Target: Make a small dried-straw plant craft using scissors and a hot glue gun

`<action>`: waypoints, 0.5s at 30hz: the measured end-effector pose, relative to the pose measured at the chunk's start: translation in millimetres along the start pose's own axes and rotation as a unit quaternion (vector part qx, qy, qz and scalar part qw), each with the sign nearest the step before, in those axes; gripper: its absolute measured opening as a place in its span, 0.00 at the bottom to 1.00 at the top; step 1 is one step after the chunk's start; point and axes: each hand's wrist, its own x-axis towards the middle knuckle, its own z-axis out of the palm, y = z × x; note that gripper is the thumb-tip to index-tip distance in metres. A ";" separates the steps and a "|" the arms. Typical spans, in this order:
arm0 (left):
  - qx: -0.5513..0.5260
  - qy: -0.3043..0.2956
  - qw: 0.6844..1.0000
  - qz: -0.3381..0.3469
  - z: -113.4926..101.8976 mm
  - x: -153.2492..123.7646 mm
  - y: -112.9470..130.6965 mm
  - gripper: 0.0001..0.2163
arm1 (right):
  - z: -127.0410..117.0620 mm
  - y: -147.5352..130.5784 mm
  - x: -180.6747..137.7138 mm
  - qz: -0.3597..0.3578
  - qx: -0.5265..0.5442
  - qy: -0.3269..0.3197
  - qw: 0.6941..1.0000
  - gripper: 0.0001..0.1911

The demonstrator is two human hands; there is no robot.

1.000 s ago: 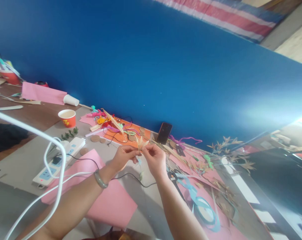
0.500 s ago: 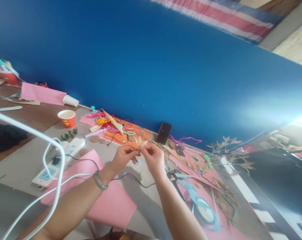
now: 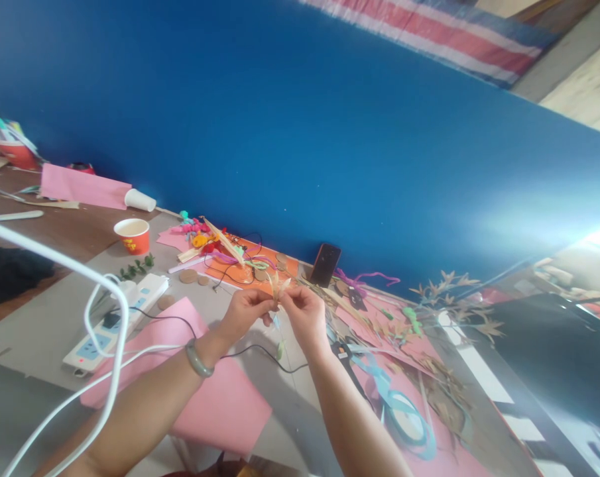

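Both my hands meet above the middle of the table, their fingers closed on a small bunch of pale dried leaves [image 3: 278, 285]. My left hand [image 3: 246, 313], with a grey-green bangle on the wrist, pinches it from the left. From the right, the thumb and fingers of my right hand [image 3: 305, 314] pinch the same bunch. The leaf tips fan upward between the fingertips; the base is hidden by them. Just below hangs a small green leaf [image 3: 280, 350], and I cannot tell whether it belongs to the bunch. Beneath my left forearm lies pink paper [image 3: 225, 404].
A power strip [image 3: 115, 324] with a white cable [image 3: 123, 331] is at left, near a red paper cup [image 3: 132, 236]. Against the blue wall leans a phone [image 3: 325, 265]. Blue ribbon [image 3: 404, 421] and dried sprigs [image 3: 441, 377] lie right. Colourful craft pieces [image 3: 197, 235] sit behind my hands.
Almost nothing differs. Both hands keep their pinch on the dried leaves, and the leaf tips have shifted very slightly.
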 end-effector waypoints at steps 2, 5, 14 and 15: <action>-0.004 0.008 1.000 0.006 1.1 -0.2 0.6 0.13 | -1.1 0.5 -0.3 -0.001 -0.010 0.008 1.000 0.10; -0.002 0.020 1.000 0.008 3.1 -0.6 2.3 0.12 | -3.0 -0.5 -1.3 -0.007 -0.037 0.035 0.999 0.10; -0.005 0.024 0.999 0.023 3.8 -0.7 1.5 0.10 | 3.2 10.7 -0.4 -0.022 -0.027 0.045 0.998 0.11; -0.006 0.022 0.999 0.025 3.5 -0.7 1.6 0.10 | 4.1 12.1 -0.2 -0.023 -0.019 0.043 0.999 0.11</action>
